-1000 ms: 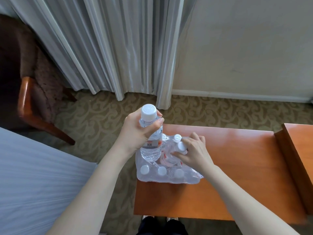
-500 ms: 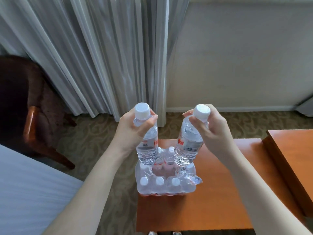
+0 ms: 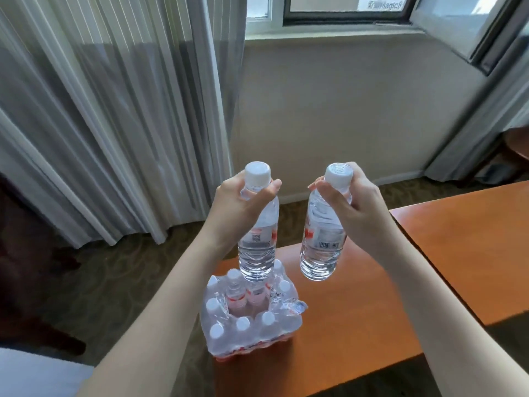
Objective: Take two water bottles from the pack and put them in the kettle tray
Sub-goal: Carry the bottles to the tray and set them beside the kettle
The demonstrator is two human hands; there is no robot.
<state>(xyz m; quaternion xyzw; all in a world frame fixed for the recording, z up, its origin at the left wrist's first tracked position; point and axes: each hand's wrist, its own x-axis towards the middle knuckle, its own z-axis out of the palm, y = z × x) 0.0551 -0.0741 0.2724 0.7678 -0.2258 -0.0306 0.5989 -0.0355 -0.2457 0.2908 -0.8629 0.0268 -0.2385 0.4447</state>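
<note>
My left hand (image 3: 239,203) grips the neck of a clear water bottle (image 3: 257,250) with a white cap, held upright above the pack. My right hand (image 3: 353,202) holds a second water bottle (image 3: 320,253) by its neck, slightly tilted, hanging clear of the pack to its right. The shrink-wrapped pack (image 3: 252,319) of white-capped bottles stands on the near left corner of the low wooden table (image 3: 357,310), its plastic torn open at the top with a gap in the middle. No kettle tray is in view.
A higher wooden surface (image 3: 472,253) adjoins the table on the right. Grey curtains (image 3: 114,124) hang at left, a window (image 3: 343,10) above the beige wall. Patterned carpet lies below; a white bed edge (image 3: 34,373) sits at bottom left, a dark chair at far left.
My right hand pulled a second bottle out of the pack and raised it. Both bottles now hang higher, above the pack, and my view has tilted upward toward the window.
</note>
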